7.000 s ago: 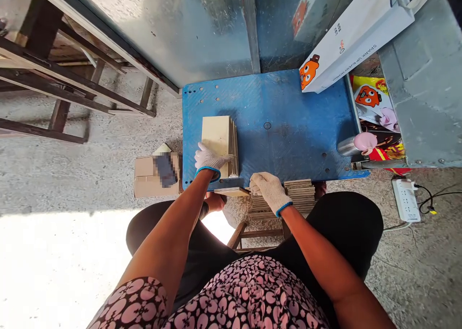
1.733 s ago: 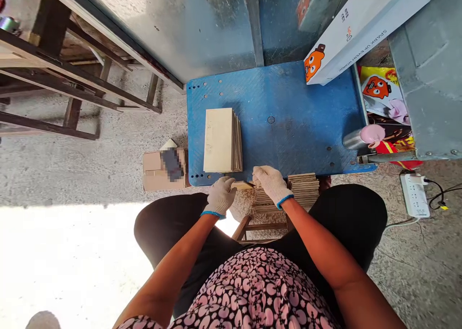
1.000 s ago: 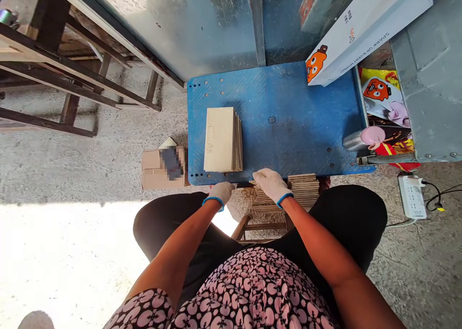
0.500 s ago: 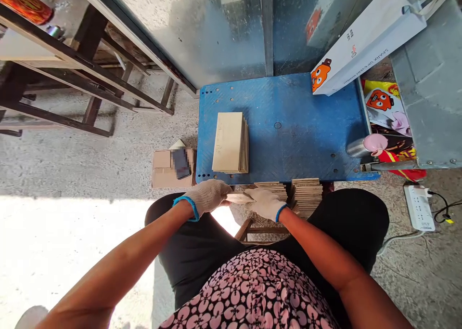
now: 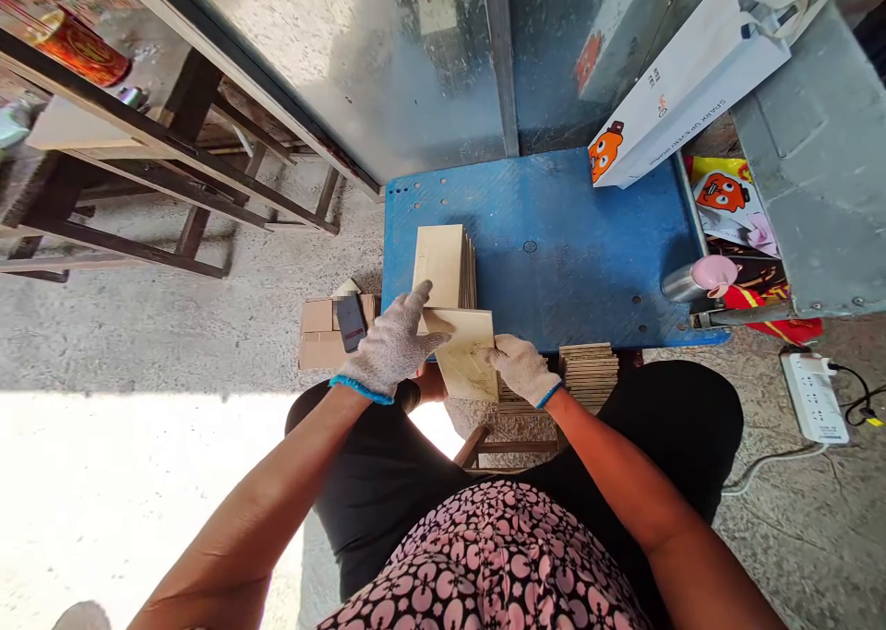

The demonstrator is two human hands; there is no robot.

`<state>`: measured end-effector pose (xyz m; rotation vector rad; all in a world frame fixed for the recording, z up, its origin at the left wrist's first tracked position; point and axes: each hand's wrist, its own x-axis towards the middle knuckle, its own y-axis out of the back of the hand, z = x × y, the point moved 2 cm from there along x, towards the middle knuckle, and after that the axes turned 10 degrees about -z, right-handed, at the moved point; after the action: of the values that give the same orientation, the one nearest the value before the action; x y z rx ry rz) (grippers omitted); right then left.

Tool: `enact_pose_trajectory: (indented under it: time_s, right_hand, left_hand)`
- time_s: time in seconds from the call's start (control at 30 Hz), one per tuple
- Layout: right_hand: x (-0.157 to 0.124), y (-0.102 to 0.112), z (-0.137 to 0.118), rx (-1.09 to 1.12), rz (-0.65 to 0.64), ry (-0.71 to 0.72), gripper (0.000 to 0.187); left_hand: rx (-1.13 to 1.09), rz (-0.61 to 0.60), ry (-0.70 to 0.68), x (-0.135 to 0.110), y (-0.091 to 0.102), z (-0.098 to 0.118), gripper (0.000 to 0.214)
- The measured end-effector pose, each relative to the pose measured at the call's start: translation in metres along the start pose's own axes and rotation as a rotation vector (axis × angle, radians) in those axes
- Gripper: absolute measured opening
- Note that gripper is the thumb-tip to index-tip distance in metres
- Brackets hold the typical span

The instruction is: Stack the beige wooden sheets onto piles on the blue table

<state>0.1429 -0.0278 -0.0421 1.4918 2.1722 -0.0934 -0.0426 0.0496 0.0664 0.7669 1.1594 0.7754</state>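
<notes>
My right hand (image 5: 522,368), in a knit glove with a blue cuff, grips the right edge of a thin pale board (image 5: 465,358), thumb on its face. The board is tilted over the front edge of the blue table (image 5: 568,243), showing dark smudges. My left hand (image 5: 394,342), gloved too, has its fingers stretched out and thumb spread, by the board's left edge and over the near left corner of a stack of similar boards (image 5: 440,259). Two more stacks stand below the table edge by my right hand: one is partly hidden, the other stack (image 5: 588,370) is beside it.
On the table's right stand a white paper bag (image 5: 685,86) and a steel cup with a pink lid (image 5: 699,278). A grey metal box (image 5: 817,169) is beyond. A phone (image 5: 350,321) lies on a cardboard box (image 5: 318,335) at left. A power strip (image 5: 815,395) lies on the floor.
The board has come up from edge-on between both hands to show its broad face. My left hand has let go and moved up toward the stack; my right hand has shifted slightly right.
</notes>
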Motion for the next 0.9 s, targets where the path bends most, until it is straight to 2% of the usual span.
enact_pose_trajectory:
  time_s: [0.07, 0.1, 0.2, 0.27, 0.33, 0.4, 0.53, 0.67, 0.77, 0.9]
  right_hand:
    - [0.004, 0.01, 0.003, 0.078, 0.081, 0.018, 0.016]
    - [0.005, 0.014, 0.004, 0.122, 0.111, 0.032, 0.017]
    - [0.01, 0.023, 0.008, 0.227, 0.173, 0.06, 0.02]
    - [0.012, 0.025, 0.012, 0.25, 0.191, 0.046, 0.023]
    - [0.013, 0.026, 0.016, 0.258, 0.196, 0.019, 0.027]
    - [0.014, 0.026, 0.019, 0.276, 0.204, 0.0, 0.03]
    - [0.013, 0.028, 0.016, 0.36, 0.27, -0.003, 0.033]
    - [0.013, 0.026, 0.001, 0.678, 0.288, 0.038, 0.039]
    - [0.015, 0.024, -0.006, 0.865, 0.274, 0.031, 0.039]
    - [0.015, 0.022, -0.007, 0.947, 0.245, -0.015, 0.039]
  left_hand:
    - [-0.085, 0.072, 0.069, -0.003, -0.019, 0.003, 0.093]
    - [-0.131, 0.061, 0.099, -0.005, -0.033, 0.006, 0.102]
    - [-0.228, -0.075, 0.159, -0.009, -0.08, 0.019, 0.128]
    - [-0.26, -0.055, 0.154, -0.009, -0.106, 0.03, 0.14]
    - [-0.255, 0.01, 0.151, -0.006, -0.122, 0.041, 0.146]
    - [-0.23, 0.063, 0.149, -0.002, -0.129, 0.049, 0.146]
    - [-0.223, 0.066, 0.17, 0.005, -0.122, 0.057, 0.14]
    - [-0.213, 0.014, 0.221, 0.009, -0.098, 0.052, 0.137]
    - [-0.198, -0.013, 0.307, 0.019, -0.073, 0.04, 0.136]
    - [-0.129, -0.02, 0.418, 0.047, -0.044, 0.013, 0.123]
